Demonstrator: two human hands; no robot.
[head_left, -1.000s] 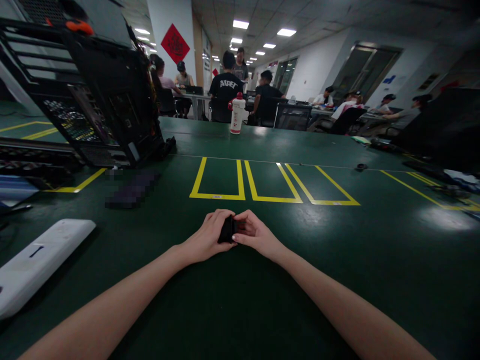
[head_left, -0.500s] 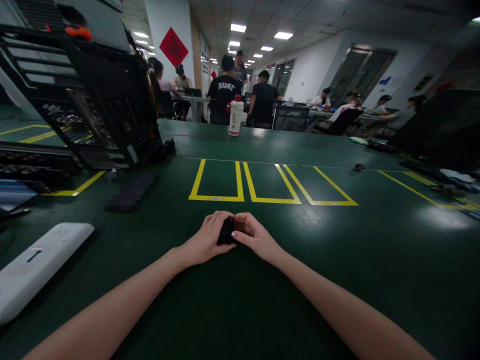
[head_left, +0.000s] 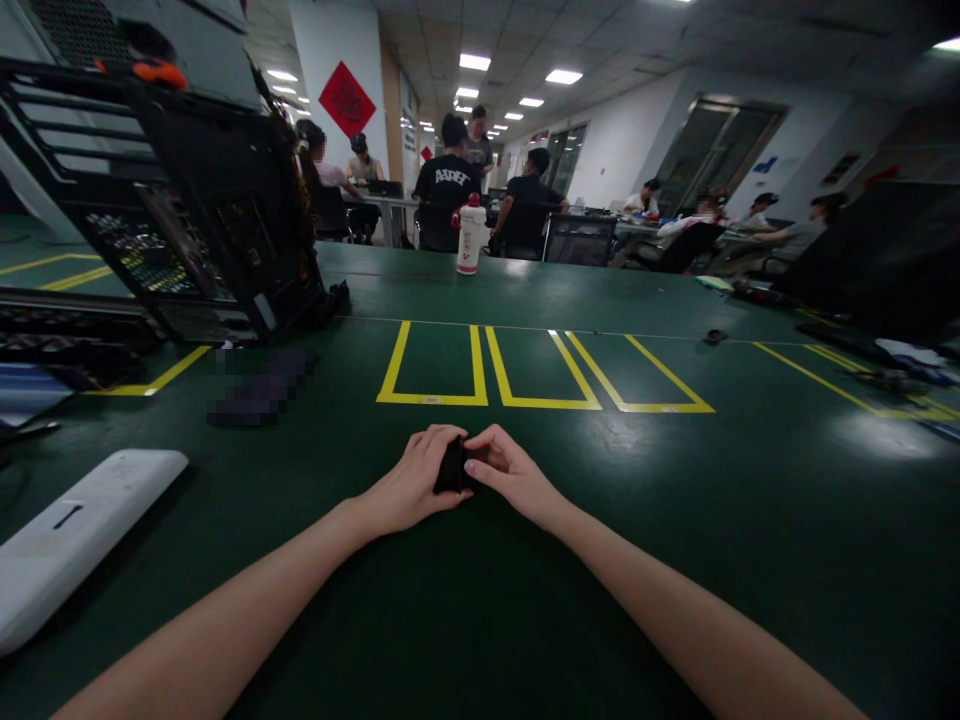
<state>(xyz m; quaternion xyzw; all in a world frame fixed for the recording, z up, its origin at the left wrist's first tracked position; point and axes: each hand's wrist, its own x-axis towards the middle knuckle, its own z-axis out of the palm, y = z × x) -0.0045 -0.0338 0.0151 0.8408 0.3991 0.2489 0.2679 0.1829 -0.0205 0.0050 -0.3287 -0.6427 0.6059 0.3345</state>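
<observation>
A small black box-like object (head_left: 450, 468) sits between my hands, low over the green table (head_left: 480, 600). My left hand (head_left: 416, 480) is closed around its left side, with the thumb below and the fingers over the top. From the right, my right hand (head_left: 511, 478) pinches at its right edge, thumb in front and fingers behind. The object's far side is hidden by my fingers, and its exact kind cannot be made out.
Yellow tape outlines (head_left: 431, 400) lie beyond my hands. A black open computer case (head_left: 217, 220) stands at left, with a white elongated device (head_left: 90, 535) nearer me. A white bottle (head_left: 469, 238) stands at the far edge. Seated people (head_left: 450, 175) are behind it.
My hands and the black object stay almost in the same place. The view has tilted very slightly, and a person in the background has turned the head.
</observation>
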